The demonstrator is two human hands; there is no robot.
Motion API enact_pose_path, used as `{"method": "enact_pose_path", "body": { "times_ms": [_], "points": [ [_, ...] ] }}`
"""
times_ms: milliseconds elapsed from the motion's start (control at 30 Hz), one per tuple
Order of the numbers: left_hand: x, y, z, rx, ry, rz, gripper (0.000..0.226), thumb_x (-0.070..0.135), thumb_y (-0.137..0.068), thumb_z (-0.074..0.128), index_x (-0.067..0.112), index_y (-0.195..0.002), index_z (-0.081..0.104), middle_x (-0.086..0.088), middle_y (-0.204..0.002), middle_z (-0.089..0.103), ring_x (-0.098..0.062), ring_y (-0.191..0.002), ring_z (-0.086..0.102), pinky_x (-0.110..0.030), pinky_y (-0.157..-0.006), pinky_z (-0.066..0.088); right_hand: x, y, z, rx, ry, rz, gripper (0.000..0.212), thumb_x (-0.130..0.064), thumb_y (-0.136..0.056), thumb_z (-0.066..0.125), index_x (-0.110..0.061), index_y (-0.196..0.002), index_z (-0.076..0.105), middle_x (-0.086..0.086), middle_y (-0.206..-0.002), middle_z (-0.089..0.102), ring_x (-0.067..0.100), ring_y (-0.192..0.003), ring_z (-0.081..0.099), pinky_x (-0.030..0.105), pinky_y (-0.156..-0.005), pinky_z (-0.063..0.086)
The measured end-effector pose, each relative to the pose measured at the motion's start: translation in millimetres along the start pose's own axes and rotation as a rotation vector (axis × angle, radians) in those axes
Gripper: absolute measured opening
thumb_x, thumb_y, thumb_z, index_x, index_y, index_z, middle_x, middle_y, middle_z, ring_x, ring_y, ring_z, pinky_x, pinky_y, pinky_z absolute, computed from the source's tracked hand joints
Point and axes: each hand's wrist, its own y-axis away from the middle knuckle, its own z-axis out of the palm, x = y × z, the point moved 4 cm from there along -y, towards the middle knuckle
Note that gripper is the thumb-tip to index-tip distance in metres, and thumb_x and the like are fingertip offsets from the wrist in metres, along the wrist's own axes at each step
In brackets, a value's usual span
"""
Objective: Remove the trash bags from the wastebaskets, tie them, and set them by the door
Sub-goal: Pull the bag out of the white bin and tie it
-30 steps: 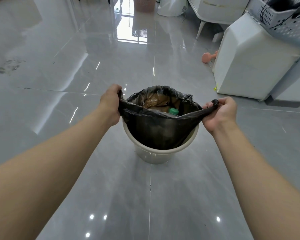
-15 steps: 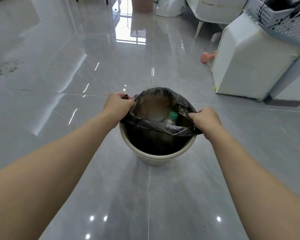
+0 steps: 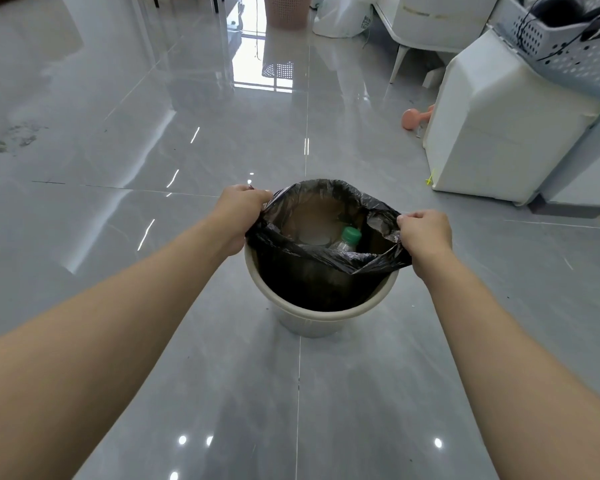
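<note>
**Bag rim gathered, lift pending**

The black trash bag [image 3: 326, 268] sits inside the cream wastebasket [image 3: 312, 317] on the floor [image 3: 153, 133]. Left hand [image 3: 239, 213] grips its rim at 9 o'clock, right hand [image 3: 425, 233] at 3. Next, probably, lifting the bag straight up, keeping the green-capped bottle [image 3: 347, 239] inside.

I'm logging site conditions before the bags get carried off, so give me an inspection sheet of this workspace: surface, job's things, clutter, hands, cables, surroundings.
Surface: glossy grey tiled floor, smudge at far left.
Job's things: black trash bag open, in the white wastebasket; green-capped bottle inside.
Clutter: pink dumbbell and a small yellow scrap on the floor.
Hands: left hand and right hand each grip the bag's rim on opposite sides.
Cables: black cords over the perforated white basket.
Surroundings: white cabinet, pink lattice basket, white sack.
</note>
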Motion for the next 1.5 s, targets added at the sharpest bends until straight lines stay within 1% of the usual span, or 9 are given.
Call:
{"method": "enact_pose_path", "body": {
  "times_ms": [333, 567, 767, 867, 1100, 1200, 1333, 1433, 1500],
  "points": [
    [-7.7, 0.7, 1.5, 0.022, -0.319, 0.091, 0.018, 0.008, -0.079, 0.064, 0.017, -0.065, 0.059, -0.006, -0.068, 0.058, -0.023, -0.072, 0.056, -0.037, -0.076, 0.053, -35.5, 16.8, 13.8, -0.388, -0.657, 0.066, 0.013, -0.015, -0.087, 0.052, -0.013, -0.078, 0.061, 0.008, -0.076, 0.062, 0.02, -0.064, 0.06, 0.028, -0.059, 0.051],
    [-2.5, 2.5, 1.1, -0.048, 0.013, 0.053, 0.021, 0.012, -0.094, 0.055, 0.02, -0.076, 0.057, 0.0, -0.07, 0.059, -0.013, -0.061, 0.057, -0.016, -0.046, 0.045, -34.2, 18.9, 4.9, -0.412, -0.692, 0.102, 0.017, -0.016, -0.085, 0.045, -0.009, -0.086, 0.061, 0.009, -0.081, 0.06, 0.021, -0.066, 0.06, 0.026, -0.057, 0.05],
    [5.8, 8.7, 4.5, -0.129, 0.253, 0.022, 0.014, 0.011, -0.089, 0.046, 0.015, -0.081, 0.057, 0.0, -0.069, 0.06, -0.02, -0.066, 0.057, -0.028, -0.06, 0.043, -44.9, 29.0, -2.4, -0.478, -0.82, 0.126, 0.024, -0.02, -0.087, 0.041, -0.016, -0.066, 0.053, 0.0, -0.061, 0.059, 0.017, -0.059, 0.053, 0.028, -0.059, 0.041],
    [3.3, 6.2, -3.4, -0.001, 0.241, -0.031, 0.013, 0.016, -0.085, 0.047, 0.011, -0.082, 0.059, -0.006, -0.076, 0.06, -0.024, -0.073, 0.055, -0.032, -0.066, 0.043, -45.0, 25.8, -6.3, -0.324, -0.468, -0.012, 0.02, -0.021, -0.079, 0.049, -0.019, -0.059, 0.048, 0.004, -0.063, 0.045, 0.021, -0.063, 0.045, 0.033, -0.062, 0.036],
    [22.9, 12.3, -25.6, 0.154, -0.525, 0.354, 0.018, 0.012, -0.086, 0.038, 0.015, -0.093, 0.055, -0.003, -0.086, 0.055, -0.023, -0.081, 0.05, -0.034, -0.066, 0.037, -60.6, 31.6, -46.3, -0.075, 0.695, -0.48, 0.055, -0.06, -0.088, 0.02, -0.019, -0.082, 0.057, 0.011, -0.091, 0.061, 0.033, -0.087, 0.053, 0.037, -0.069, 0.04],
    [22.5, 22.2, -25.2, -0.027, -0.838, 0.393, 0.017, 0.042, -0.091, 0.045, 0.03, -0.097, 0.056, -0.002, -0.096, 0.062, -0.025, -0.091, 0.058, -0.036, -0.077, 0.047, -57.1, 42.5, -41.3, -0.251, 1.031, -0.469, 0.096, -0.089, -0.067, 0.003, -0.023, -0.109, 0.059, 0.012, -0.111, 0.058, 0.032, -0.107, 0.054, 0.04, -0.08, 0.044],
    [8.9, 34.9, -12.8, -0.379, -1.326, 0.091, 0.078, 0.091, -0.043, 0.062, 0.032, -0.095, 0.057, 0.011, -0.093, 0.063, -0.016, -0.092, 0.06, -0.035, -0.088, 0.051, -43.7, 55.9, -38.6, -0.422, 1.411, -0.365, 0.115, -0.104, -0.047, 0.01, -0.027, -0.116, 0.061, 0.003, -0.122, 0.061, 0.027, -0.116, 0.054, 0.036, -0.084, 0.042],
    [3.9, 39.0, -8.0, -0.334, -1.72, 0.031, 0.054, 0.069, -0.055, 0.069, 0.025, -0.085, 0.06, 0.006, -0.083, 0.061, -0.02, -0.081, 0.06, -0.028, -0.078, 0.052, -47.5, 55.9, -45.2, -0.51, 1.482, -0.139, 0.117, -0.104, -0.044, 0.025, -0.027, -0.128, 0.054, 0.005, -0.13, 0.058, 0.028, -0.114, 0.055, 0.034, -0.098, 0.041],
    [6.4, 40.3, -2.1, -0.307, -1.805, 0.065, 0.027, 0.037, -0.078, 0.063, 0.016, -0.096, 0.062, 0.0, -0.087, 0.06, -0.024, -0.081, 0.057, -0.029, -0.074, 0.048, -49.5, 57.9, -45.4, -0.638, 1.444, -0.04, 0.093, -0.089, -0.069, 0.036, -0.018, -0.125, 0.055, 0.01, -0.114, 0.065, 0.029, -0.094, 0.057, 0.033, -0.09, 0.042]
  ]
}}
